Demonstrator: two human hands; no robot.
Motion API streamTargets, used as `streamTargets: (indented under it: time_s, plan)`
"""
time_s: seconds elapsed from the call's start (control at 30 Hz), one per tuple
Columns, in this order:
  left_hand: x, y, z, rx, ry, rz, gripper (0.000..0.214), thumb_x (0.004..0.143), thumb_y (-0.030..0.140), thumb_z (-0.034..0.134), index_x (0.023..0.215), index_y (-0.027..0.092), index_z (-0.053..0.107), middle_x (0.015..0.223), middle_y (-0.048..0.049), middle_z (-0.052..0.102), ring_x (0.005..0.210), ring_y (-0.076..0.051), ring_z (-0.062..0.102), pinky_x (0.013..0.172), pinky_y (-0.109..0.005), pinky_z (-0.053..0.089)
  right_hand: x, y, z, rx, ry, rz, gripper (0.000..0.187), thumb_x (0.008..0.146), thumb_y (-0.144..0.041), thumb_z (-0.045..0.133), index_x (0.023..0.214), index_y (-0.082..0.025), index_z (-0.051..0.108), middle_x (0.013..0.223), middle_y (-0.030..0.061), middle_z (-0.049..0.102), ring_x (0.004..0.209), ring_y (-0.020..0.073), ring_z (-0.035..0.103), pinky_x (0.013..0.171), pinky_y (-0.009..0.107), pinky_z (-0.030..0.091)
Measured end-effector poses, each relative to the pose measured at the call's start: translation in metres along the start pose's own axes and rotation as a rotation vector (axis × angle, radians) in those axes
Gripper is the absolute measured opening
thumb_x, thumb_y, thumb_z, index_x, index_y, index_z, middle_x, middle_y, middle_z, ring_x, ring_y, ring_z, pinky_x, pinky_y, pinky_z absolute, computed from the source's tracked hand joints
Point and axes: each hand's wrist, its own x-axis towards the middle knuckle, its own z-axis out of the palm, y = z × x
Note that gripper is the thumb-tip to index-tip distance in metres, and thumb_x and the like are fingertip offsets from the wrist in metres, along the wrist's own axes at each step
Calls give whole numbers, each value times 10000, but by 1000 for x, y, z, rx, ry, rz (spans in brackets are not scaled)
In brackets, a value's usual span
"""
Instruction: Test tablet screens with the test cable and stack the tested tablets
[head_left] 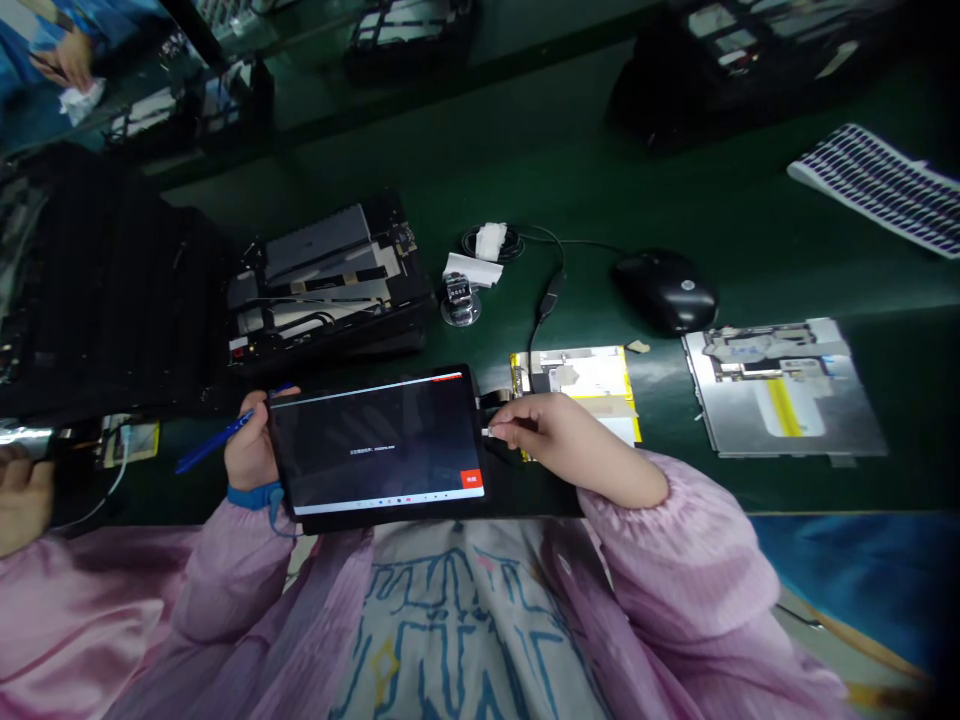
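My left hand [253, 450] is closed on the left edge of a tablet [375, 460]. The tablet's screen is lit, dark with a red box in its lower right corner. A slim blue pen-like stick [206, 447] is also in that hand, poking out to the left. My right hand [536, 430] pinches a small light-coloured plug [487, 432] against the tablet's right edge. Just above the fingertips, a dark connector [495, 398] meets the same edge. Behind the right hand lies a battery pack with yellow edges [600, 375], partly covered by the hand.
Opened tablet bodies [322, 280] are stacked back left, beside a tall black stack [112, 270]. A roller stamp [459, 300], cable coil [514, 245], black mouse [666, 290], metal-backed panel [787, 400] and label sheet [885, 185] lie around. A co-worker's hand [26, 500] is at far left.
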Motion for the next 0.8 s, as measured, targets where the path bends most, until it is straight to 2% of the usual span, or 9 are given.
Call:
streamTargets:
  time_s: [0.27, 0.47, 0.67, 0.8]
  plan:
    - [-1, -1, 0, -11, -20, 11, 168, 874, 117, 380, 747, 215, 432, 778, -25, 738, 628, -171, 699, 580, -293, 571, 6, -9, -6, -105, -86, 42, 155, 833, -250, 562, 781, -166, 680, 722, 23, 680, 626, 136, 590, 593, 256, 412]
    - [-5, 1, 5, -22, 1, -21, 254, 902, 108, 297, 690, 212, 391, 787, -31, 741, 628, -167, 700, 579, -298, 580, 4, -5, -2, -57, -68, 60, 179, 839, -261, 538, 769, -163, 670, 658, 12, 643, 582, 124, 561, 576, 252, 409]
    - [-8, 2, 11, 15, 60, -5, 277, 911, 109, 283, 723, 210, 459, 758, -25, 740, 599, -161, 695, 550, -285, 578, 1, -1, 2, -5, -22, 18, 204, 841, -299, 517, 744, -169, 641, 642, 6, 611, 579, 119, 535, 594, 260, 414]
    - [-7, 3, 10, 12, 48, -14, 285, 912, 107, 277, 720, 213, 459, 767, -24, 743, 602, -160, 697, 546, -287, 579, 1, 1, 3, 36, -2, 10, 212, 835, -317, 518, 718, -174, 622, 633, 2, 601, 576, 119, 528, 615, 270, 426]
